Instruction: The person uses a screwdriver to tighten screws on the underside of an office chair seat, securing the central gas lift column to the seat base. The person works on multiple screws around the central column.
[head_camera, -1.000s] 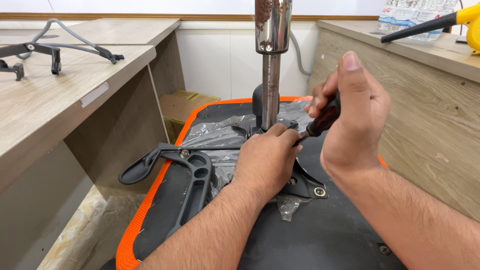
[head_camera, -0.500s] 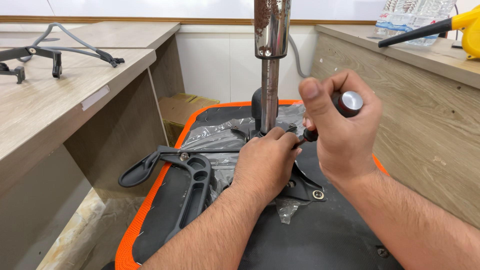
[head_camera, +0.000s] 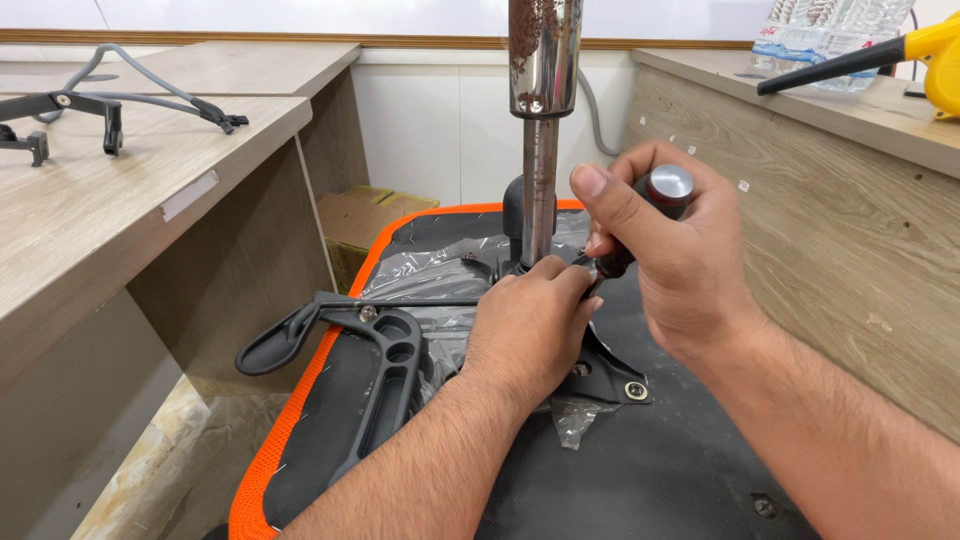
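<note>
Between the desks: an upturned office chair seat with black fabric underside and orange mesh edge (head_camera: 300, 440) lies bottom-up, so its fittings face the person.
Desks: a pale wood-grain desk (head_camera: 120, 210) stands to the left and a matching wood-panelled counter (head_camera: 800, 190) to the right, hemming the seat in.
Column: a rusty chrome gas-lift cylinder (head_camera: 541, 120) rises straight from the seat's middle, close in front of the hands.
Armrest: a black plastic armrest bracket (head_camera: 385, 375) lies flat on the seat, left of the column.
Left hand: the left hand (head_camera: 525, 325) is curled at the column's foot, apparently steadying the tool's tip; what the fingers pinch is hidden.
Right hand: the right hand (head_camera: 665, 260) is wrapped round a black-handled screwdriver with a silver cap (head_camera: 655, 205), tilted down toward the mechanism.
Fastener: a small silver bolt in the black metal plate (head_camera: 635, 390) sits exposed just beside the left wrist.
</note>
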